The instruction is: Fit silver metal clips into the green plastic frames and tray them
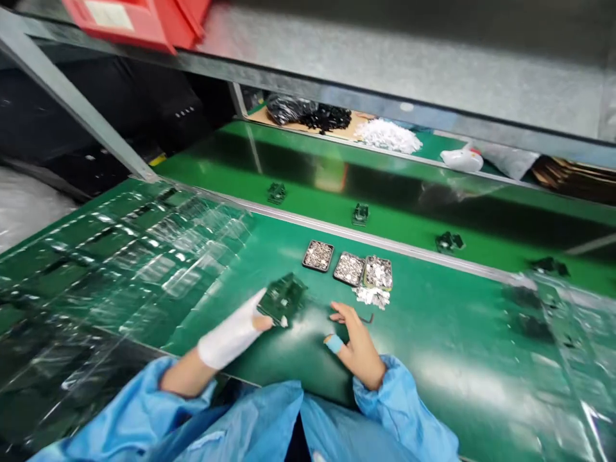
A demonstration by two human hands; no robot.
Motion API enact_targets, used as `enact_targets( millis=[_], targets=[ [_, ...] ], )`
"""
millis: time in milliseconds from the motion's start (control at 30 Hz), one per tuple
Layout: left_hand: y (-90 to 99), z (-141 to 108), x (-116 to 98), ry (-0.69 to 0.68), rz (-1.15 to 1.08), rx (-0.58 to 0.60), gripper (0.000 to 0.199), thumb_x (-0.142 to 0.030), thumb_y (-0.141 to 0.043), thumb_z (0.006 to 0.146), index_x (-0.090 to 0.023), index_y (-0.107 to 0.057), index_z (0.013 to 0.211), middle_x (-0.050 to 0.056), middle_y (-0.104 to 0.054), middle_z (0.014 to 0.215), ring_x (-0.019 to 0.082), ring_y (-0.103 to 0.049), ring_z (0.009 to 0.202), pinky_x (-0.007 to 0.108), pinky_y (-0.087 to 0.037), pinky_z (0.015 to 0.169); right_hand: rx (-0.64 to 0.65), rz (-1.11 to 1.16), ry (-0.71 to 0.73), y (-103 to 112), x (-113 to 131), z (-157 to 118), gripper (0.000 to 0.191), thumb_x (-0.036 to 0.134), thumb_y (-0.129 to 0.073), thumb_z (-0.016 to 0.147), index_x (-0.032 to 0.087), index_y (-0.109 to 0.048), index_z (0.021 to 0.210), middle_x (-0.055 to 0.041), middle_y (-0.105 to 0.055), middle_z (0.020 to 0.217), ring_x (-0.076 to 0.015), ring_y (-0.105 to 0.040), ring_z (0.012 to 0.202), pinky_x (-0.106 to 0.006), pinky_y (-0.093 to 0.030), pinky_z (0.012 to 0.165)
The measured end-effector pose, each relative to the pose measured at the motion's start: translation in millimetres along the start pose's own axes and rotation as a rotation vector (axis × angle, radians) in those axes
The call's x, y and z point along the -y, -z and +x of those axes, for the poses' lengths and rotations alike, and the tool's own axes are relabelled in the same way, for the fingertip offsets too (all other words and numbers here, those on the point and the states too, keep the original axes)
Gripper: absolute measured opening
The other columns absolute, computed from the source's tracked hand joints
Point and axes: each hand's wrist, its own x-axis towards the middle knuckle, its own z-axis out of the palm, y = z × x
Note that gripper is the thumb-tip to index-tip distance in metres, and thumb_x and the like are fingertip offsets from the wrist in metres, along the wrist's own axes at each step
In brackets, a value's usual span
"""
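Note:
My left hand (pixel 235 330), in a white fingerless glove, grips a dark green board-like assembly (pixel 283 298) at its left edge, thumb at the front. The assembly is tilted above the green bench, and its details are blurred. To the right, my right hand (pixel 353 340) is bare, with blue tape round one fingertip. Its fingers are apart and hold nothing that I can see. Just beyond it lies a small bent hex key (pixel 368 318), partly hidden by the fingers. Farther back stand a tray of small metal parts (pixel 318 255), a second tray (pixel 348 268) and a third (pixel 378 272).
Loose white pieces (pixel 373 296) lie before the trays. Behind a metal rail, a green belt (pixel 404 228) carries several similar assemblies (pixel 360 214). Clear plastic blister trays (pixel 144 247) cover the left side. A metal shelf (pixel 385 70) hangs overhead with a red bin (pixel 139 22).

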Motion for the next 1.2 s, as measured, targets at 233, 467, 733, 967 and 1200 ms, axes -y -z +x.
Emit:
enact_targets(
  millis=[233,467,733,967,1200],
  targets=[
    [-58.1,13,1,0.061,-0.124,0.458,0.07,-0.05,-0.063,0.075,-0.019,-0.041,0.134,0.012,-0.055,0.128,0.029,-0.052,0.118,0.044,-0.04,0.103,-0.051,0.146,0.023,-6,0,-1,0.066,0.029,-0.064,0.08,0.025,-0.034,0.139,-0.0124,-0.042,0.133,-0.0238,-0.05,0.119,-0.038,-0.049,0.094],
    [-15.7,78,-5,-0.022,0.77,0.272,0.028,-0.026,-0.039,0.085,-0.02,-0.064,0.096,0.005,-0.067,0.088,0.02,-0.061,0.083,0.031,-0.045,0.076,-0.034,-0.069,0.041,-1,3,4,0.063,0.015,-0.06,0.075,0.022,-0.041,0.135,-0.0119,-0.047,0.128,-0.0238,-0.048,0.12,-0.041,-0.043,0.102],
    [-37.9,152,3,-0.097,1.092,0.163,0.024,-0.024,-0.045,0.085,-0.02,-0.067,0.093,0.009,-0.064,0.097,0.024,-0.058,0.091,0.033,-0.042,0.075,0.044,-0.142,0.047,4,2,6,0.068,0.028,-0.066,0.076,0.022,-0.038,0.138,-0.0129,-0.044,0.137,-0.0265,-0.043,0.128,-0.045,-0.039,0.107],
    [-41.9,160,14,-0.075,1.06,0.166,0.02,-0.025,-0.047,0.083,-0.018,-0.065,0.079,0.009,-0.062,0.086,0.024,-0.058,0.084,0.032,-0.042,0.072,0.009,-0.126,0.026,7,4,5,0.06,0.026,-0.06,0.081,0.02,-0.039,0.137,-0.0144,-0.046,0.136,-0.0262,-0.047,0.124,-0.045,-0.042,0.103],
    [-34.8,159,14,-0.084,0.86,0.043,0.025,-0.029,-0.042,0.085,-0.017,-0.06,0.072,0.007,-0.058,0.078,0.021,-0.056,0.076,0.031,-0.042,0.071,0.009,-0.134,0.032,7,5,5,0.057,0.026,-0.059,0.082,0.019,-0.04,0.136,-0.0145,-0.047,0.135,-0.0255,-0.049,0.121,-0.044,-0.043,0.102]
  ],
)
